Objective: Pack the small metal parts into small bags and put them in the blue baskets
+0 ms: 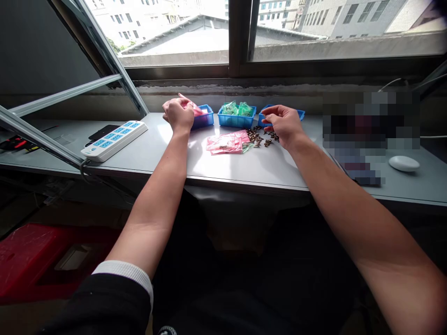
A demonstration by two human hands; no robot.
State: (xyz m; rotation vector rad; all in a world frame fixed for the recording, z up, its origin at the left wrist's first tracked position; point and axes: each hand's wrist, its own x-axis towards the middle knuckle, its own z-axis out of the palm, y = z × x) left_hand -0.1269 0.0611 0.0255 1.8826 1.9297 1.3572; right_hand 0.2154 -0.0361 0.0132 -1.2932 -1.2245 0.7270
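My left hand is closed at the left blue bin, its fingers curled on a pink plastic bag that shows beside the thumb. Curved inward, my right hand is over the near side of the right blue bin; whatever its fingertips hold is too small to make out. Small bronze-coloured metal pieces lie loose below and left of that hand. Flat pink plastic bags rest on the table between my arms. Green plastic bags fill the middle blue bin.
A white power strip and a dark phone-like object lie left, near a metal frame. On the right are a white mouse and a blurred-out area. The window wall bounds the table behind; a red container stands below left.
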